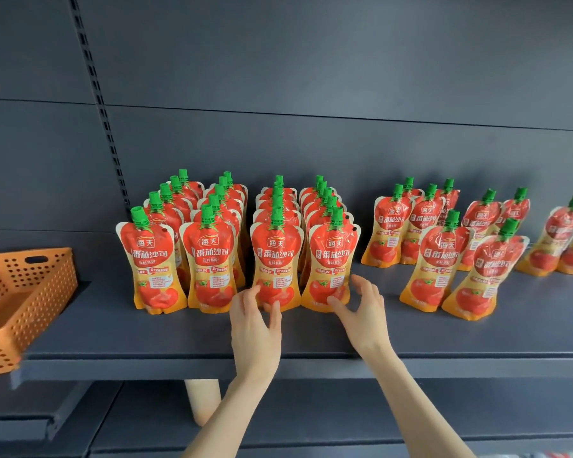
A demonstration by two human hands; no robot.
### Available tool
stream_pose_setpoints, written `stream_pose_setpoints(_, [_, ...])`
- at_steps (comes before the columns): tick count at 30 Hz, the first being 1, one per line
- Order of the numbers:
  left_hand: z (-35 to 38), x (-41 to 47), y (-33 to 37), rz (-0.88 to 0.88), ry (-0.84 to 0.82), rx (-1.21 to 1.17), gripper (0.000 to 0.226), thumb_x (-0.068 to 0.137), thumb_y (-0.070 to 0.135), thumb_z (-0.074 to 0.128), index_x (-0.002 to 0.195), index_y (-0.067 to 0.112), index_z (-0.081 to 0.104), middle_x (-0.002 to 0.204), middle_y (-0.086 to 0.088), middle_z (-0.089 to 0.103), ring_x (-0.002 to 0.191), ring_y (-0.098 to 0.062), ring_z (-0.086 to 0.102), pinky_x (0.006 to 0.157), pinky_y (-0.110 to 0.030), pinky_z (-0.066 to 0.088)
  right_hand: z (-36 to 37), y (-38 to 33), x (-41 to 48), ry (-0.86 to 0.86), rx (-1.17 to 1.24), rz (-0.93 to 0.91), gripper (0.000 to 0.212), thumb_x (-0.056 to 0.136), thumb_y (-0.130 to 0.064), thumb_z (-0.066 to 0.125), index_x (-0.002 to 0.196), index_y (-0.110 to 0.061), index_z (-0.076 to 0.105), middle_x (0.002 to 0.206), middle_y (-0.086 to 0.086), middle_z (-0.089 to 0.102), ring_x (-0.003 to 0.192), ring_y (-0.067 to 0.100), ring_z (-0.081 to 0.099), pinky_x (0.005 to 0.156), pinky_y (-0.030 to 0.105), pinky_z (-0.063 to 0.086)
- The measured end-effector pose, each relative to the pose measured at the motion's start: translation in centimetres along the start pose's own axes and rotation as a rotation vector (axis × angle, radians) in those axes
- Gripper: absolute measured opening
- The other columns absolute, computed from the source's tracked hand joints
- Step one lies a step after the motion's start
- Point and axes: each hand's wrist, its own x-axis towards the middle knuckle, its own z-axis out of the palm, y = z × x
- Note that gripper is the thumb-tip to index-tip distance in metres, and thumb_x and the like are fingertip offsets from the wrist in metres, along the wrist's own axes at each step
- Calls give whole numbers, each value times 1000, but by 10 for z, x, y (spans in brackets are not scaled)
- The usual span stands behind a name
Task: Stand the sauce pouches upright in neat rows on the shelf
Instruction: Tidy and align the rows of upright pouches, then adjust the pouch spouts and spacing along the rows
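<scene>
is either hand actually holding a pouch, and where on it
The left hand pinches the third front tomato sauce pouch at its base. The right hand grips nothing; its thumb touches the fourth front pouch near the base.

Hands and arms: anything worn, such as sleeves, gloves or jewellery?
The left hand and right hand are bare, without gloves, rings or bands; the left forearm and right forearm are uncovered to the frame's edge, no sleeve or watch.
</scene>
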Motion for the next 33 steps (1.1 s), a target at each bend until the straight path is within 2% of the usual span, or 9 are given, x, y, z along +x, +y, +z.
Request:
stream_pose_setpoints(4, [-11,-1,15,189,-73,-85,26,87,19,62,112,14,57,109,-2,61,100,-20,59,80,-33,55,-29,-13,-5,31,0,-49,36,87,-24,63,120,-12,56,125,2,53,110,14,52,87,24,44])
stream_pose_setpoints(8, [-19,19,64,402,-171,-165,19,88,18,61,107,16,60,96,9,64,91,-9,61,77,-24,53,-71,-35,2,96,-55,-154,18,89,-18,60,106,-12,64,107,-1,60,96,14,59,70,9,42])
stream_pose_setpoints(12, [-13,42,120,536,-232,-220,17,91,20,58,108,17,60,103,11,65,93,0,58,78,-7,43,-116,-60,21,137,-87,-200,16,89,-15,58,102,-13,66,100,1,67,90,16,62,75,25,49])
stream_pose_setpoints(15, [2,65,160,572,-238,-242,16,89,14,58,105,14,61,102,4,67,94,-9,59,80,-19,45,-146,-71,46,134,-147,-222,17,88,-13,56,101,-13,67,98,-1,68,90,14,61,77,27,50])
stream_pose_setpoints(18, [26,88,191,579,-274,-196,17,89,14,57,105,12,61,102,0,65,93,-11,59,79,-21,43,-174,-76,75,125,-229,-257,17,88,-10,54,98,-13,68,93,-4,66,85,11,60,73,19,46])
stream_pose_setpoints(21, [59,109,217,549,-316,-128,17,90,17,57,105,12,60,105,0,64,92,-12,57,79,-23,47,-199,-72,113,97,-291,-277,18,89,-12,56,103,-10,67,98,-1,67,90,13,61,81,21,47])
stream_pose_setpoints(25, [108,137,240,384,-407,-29,22,88,24,59,108,14,60,109,-2,65,99,-21,61,88,-38,50,-226,-53,172,-8,-370,-305,20,87,-12,57,104,-6,67,101,6,70,87,14,61,81,18,43])
stream_pose_setpoints(29, [151,155,247,237,-511,92,38,87,30,62,120,14,54,123,-5,58,108,-22,56,91,-37,48,-239,-27,222,-148,-366,-302,22,87,-14,59,106,-5,66,103,8,70,97,19,64,90,24,46])
stream_pose_setpoints(33, [181,162,244,107,-520,90,50,84,35,65,127,14,50,130,-6,55,114,-23,55,92,-35,47,-233,2,261,-306,-360,-298,33,86,-19,63,117,-7,61,114,6,66,105,18,62,90,19,42])
